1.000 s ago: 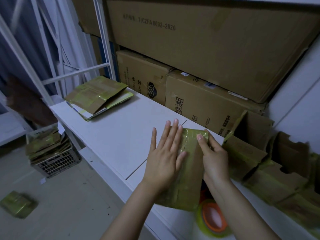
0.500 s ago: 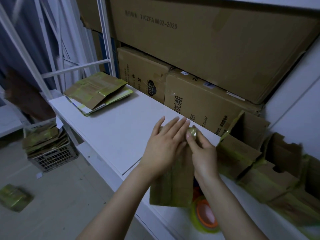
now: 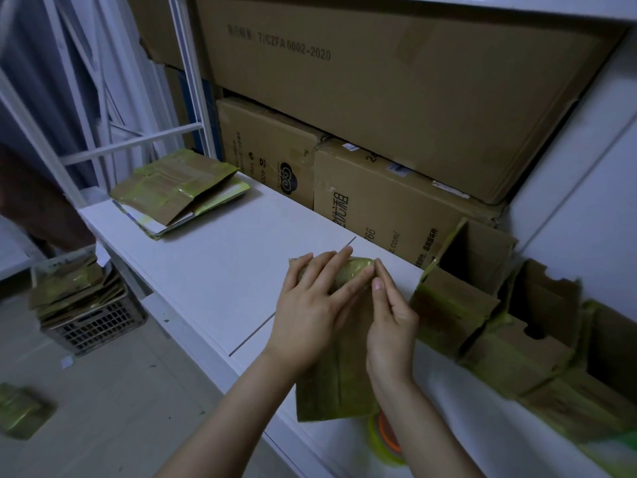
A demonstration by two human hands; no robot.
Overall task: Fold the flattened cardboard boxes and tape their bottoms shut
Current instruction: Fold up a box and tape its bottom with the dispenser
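My left hand (image 3: 310, 315) lies flat over the upper end of the cardboard box (image 3: 331, 388), fingers straight and pressing its yellow-taped top. My right hand (image 3: 389, 326) pinches that same taped end between thumb and forefinger. The box stands tilted under both hands at the near edge of the white table (image 3: 213, 270). A tape roll (image 3: 384, 432) sits just below my right wrist. Folded boxes (image 3: 455, 305) stand right of my right hand, and flattened boxes (image 3: 175, 188) lie well beyond my left.
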